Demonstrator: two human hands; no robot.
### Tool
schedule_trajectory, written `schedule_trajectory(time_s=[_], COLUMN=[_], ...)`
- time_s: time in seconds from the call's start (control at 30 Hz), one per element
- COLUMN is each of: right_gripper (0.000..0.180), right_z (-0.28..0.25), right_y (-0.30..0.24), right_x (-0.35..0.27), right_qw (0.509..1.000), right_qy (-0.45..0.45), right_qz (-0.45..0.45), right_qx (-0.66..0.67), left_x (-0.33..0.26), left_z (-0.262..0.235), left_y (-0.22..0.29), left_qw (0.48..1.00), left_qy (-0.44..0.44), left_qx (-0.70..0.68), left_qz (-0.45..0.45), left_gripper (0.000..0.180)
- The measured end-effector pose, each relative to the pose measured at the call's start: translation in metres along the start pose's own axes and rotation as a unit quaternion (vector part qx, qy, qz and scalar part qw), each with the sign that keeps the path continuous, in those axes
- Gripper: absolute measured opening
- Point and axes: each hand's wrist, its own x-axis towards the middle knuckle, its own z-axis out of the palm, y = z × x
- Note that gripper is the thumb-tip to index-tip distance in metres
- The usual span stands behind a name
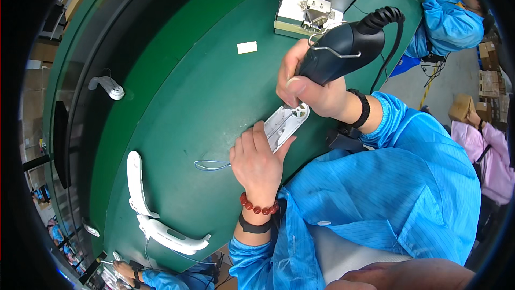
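1. Right hand [308,94] grips a dark electric screwdriver [340,51], tip down on a white plastic housing [287,121].
2. Left hand [257,161] presses the housing flat against the green workbench [188,91].
3. Thin blue wire [212,165] lies just beside the left hand.

Bright even overhead light, soft shadows; strong fisheye bending at rim, black vignette from 7 to 12 o'clock, centre sharp.

White curved casings [140,204] (perhaps plastic) lie left; a grey machine [314,0] stands beyond.
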Motion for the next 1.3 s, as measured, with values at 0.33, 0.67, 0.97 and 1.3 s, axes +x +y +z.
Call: schedule_trajectory(time_s=[0.33, 0.67, 0.97, 1.3], right_gripper=[0.035, 0.037, 0.038, 0.036], right_z=[-0.005, -0.005, -0.01, -0.021], right_y=[0.004, 0.006, 0.007, -0.01], right_x=[0.001, 0.003, 0.009, 0.02], right_qw=[1.0, 1.0, 0.998, 0.999], right_qy=[-0.008, 0.004, 0.015, 0.04], right_qz=[0.0, 0.002, 0.043, 0.01], right_qx=[0.008, 0.02, 0.036, 0.02], left_x=[0.002, 0.004, 0.008, 0.012], left_z=[0.002, 0.004, 0.007, 0.004], left_y=[0.001, 0.001, 0.001, 0.006], left_qw=[1.0, 1.0, 1.0, 0.998], left_qy=[-0.008, -0.009, -0.019, -0.049], left_qx=[0.003, 0.0, 0.003, 0.012], left_qz=[-0.005, -0.007, -0.013, -0.022], left_gripper=[0.065, 0.065, 0.065, 0.071])
